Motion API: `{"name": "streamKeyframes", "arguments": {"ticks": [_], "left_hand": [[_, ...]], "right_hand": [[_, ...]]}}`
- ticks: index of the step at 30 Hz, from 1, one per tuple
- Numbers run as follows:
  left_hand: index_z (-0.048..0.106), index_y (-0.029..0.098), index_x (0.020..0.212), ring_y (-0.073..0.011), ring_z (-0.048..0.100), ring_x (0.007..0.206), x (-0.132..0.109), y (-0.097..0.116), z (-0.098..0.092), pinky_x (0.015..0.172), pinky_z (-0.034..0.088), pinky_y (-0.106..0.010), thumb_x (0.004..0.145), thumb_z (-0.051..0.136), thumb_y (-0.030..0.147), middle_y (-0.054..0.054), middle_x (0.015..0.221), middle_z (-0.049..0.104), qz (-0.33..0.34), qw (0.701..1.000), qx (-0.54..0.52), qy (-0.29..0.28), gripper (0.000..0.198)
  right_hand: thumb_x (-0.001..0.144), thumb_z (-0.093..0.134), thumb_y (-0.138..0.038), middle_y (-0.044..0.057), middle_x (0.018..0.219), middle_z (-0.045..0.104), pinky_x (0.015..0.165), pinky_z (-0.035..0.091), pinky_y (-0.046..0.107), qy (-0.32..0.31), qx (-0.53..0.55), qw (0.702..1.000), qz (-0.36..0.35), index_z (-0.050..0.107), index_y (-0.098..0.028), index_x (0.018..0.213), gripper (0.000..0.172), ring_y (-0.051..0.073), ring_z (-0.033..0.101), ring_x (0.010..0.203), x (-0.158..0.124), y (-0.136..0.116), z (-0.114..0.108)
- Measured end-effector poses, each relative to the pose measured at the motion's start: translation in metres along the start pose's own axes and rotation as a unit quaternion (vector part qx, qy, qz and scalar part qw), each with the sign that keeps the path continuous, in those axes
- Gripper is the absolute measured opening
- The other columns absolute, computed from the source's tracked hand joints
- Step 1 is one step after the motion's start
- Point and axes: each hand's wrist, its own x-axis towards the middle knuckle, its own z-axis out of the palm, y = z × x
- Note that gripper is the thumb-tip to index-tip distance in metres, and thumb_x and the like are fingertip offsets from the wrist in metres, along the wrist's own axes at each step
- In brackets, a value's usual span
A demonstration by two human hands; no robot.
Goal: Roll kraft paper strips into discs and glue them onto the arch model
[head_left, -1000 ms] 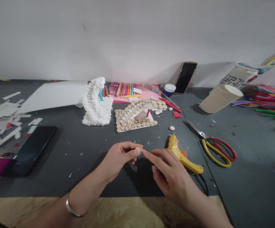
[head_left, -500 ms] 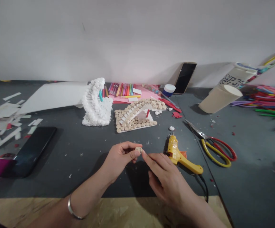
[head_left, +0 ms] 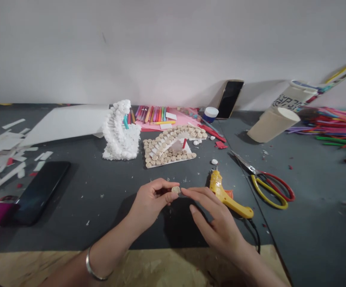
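Your left grip point(head_left: 150, 201) pinches a small paper coil point(head_left: 176, 190), while your right grip point(head_left: 217, 223) is loosely spread, forefinger just beside the coil.

tiny paper coil point(head_left: 176, 190) — partly finger-hidden

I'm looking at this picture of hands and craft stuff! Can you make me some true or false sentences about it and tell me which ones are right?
1. The left hand pinches a small round coil. True.
2. A bangle is on the right wrist. False: it is on the left wrist.
3. A yellow glue gun lies near the right hand. True.
4. The right hand holds the scissors. False: they lie on the dark mat, right of the glue gun.
5. A white fluffy model stands left of a coil-covered arch. True.
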Motion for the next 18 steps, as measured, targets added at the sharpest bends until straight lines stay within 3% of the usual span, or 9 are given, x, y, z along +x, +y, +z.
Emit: {"name": "streamKeyframes", "arguments": {"ticks": [14,18], "left_hand": [[0.077,0.022,0.091,-0.0092,0.054,0.061,-0.0007,-0.0006,0.0016,0.060,0.045,-0.022,0.076,0.074,0.034,0.000,0.076,0.063,0.007,1.000,0.014,0.016,0.019],[0.077,0.023,0.090,-0.0095,0.055,0.062,0.0003,-0.0008,0.0017,0.060,0.045,-0.022,0.075,0.074,0.032,0.001,0.074,0.062,0.014,1.000,0.006,0.020,0.019]], "right_hand": [[0.089,0.045,-0.004,0.010,0.112,0.066,0.085,0.055,0.033,-0.024,0.030,0.999,-0.033,0.054,-0.020,0.135,0.051,0.019,0.061,0.100,-0.0048,-0.0021,0.0045],[0.090,0.045,-0.004,0.007,0.106,0.067,0.080,0.054,0.030,-0.002,0.037,0.999,-0.016,0.062,-0.021,0.126,0.043,0.016,0.062,0.095,-0.0051,-0.0001,0.0027]]}}
